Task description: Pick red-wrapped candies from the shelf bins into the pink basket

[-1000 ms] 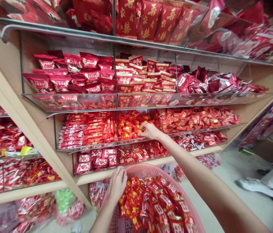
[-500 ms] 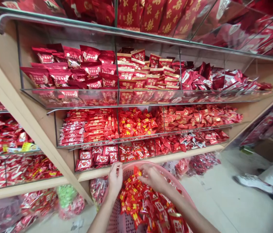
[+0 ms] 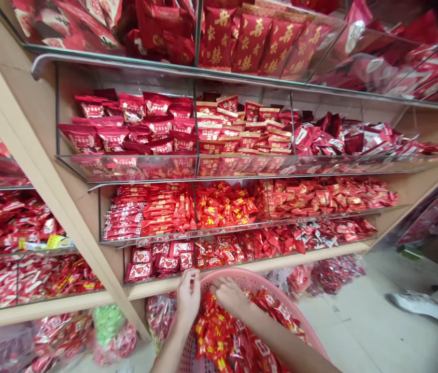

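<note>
Here, left hand (image 3: 188, 296) and right hand (image 3: 228, 296) curl by the far edge of the pink basket (image 3: 253, 276), the latter over red packets (image 3: 215, 334); any grip, I cannot tell.

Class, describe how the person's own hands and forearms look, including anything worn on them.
The left hand and right hand are gloveless, with no rings that I can make out. The left forearm and right forearm look slim, with no sleeve, watch or bracelet in view. Blur hides finer details.
</note>
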### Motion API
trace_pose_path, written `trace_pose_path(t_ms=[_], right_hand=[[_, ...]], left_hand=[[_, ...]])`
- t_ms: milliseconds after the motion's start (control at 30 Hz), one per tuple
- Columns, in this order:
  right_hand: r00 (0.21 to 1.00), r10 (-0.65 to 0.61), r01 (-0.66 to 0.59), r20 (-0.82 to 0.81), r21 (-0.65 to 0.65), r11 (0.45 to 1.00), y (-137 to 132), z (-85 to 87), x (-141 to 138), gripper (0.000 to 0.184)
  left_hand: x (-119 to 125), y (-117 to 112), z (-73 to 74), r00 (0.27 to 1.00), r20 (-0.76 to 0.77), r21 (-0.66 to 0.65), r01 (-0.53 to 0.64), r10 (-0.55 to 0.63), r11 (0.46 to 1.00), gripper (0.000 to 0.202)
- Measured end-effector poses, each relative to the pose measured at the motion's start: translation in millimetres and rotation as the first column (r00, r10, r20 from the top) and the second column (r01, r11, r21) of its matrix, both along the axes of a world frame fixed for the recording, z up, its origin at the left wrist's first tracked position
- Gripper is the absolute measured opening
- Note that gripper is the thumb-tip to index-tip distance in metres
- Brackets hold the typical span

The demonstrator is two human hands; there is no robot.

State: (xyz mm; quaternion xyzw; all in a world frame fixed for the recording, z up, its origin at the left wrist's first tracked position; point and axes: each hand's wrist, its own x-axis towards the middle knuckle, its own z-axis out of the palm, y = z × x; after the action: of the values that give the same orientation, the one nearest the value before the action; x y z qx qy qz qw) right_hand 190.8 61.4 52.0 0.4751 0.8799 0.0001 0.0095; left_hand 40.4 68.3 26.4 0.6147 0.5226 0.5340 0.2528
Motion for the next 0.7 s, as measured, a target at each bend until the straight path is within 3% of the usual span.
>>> trace_pose_path(t_ms=[100,167,333,467,567,700], right_hand=[[0.999,-0.009,0.01,-0.041,0.017,1.0,-1,9.5,4,0.024],[0.997,0.007,-0.004,-0.08,0.042,0.999,-3,27.9,9,0.025],[0.947,0.118,-0.057,-0.3,0.203,0.977,1,103.5,24,0.024],[0.822,0.148,0.062,-0.551,0.344,0.937,23,160.1,28,0.027],[0.744,-0.011,0.258,-0.668,0.272,0.927,45,183.5,22,0.028],[0.71,-0.256,0.391,-0.656,0.066,0.918,65,187.3,4,0.052]], left_hand=[[0,1,0.2,1.0,0.001,0.003,0.003,-0.003,1.0,0.023],[0,1,0.3,1.0,0.003,-0.001,0.006,-0.006,1.0,0.023],[0,3,-2.6,1.0,0.004,-0.001,0.019,-0.019,1.0,0.022],[0,3,-4.3,1.0,0.005,-0.006,0.018,-0.018,1.0,0.022],[0,2,-3.3,1.0,0.003,-0.004,0.009,-0.009,1.0,0.024],[0,3,-2.5,1.0,0.002,-0.003,0.007,-0.007,1.0,0.025]])
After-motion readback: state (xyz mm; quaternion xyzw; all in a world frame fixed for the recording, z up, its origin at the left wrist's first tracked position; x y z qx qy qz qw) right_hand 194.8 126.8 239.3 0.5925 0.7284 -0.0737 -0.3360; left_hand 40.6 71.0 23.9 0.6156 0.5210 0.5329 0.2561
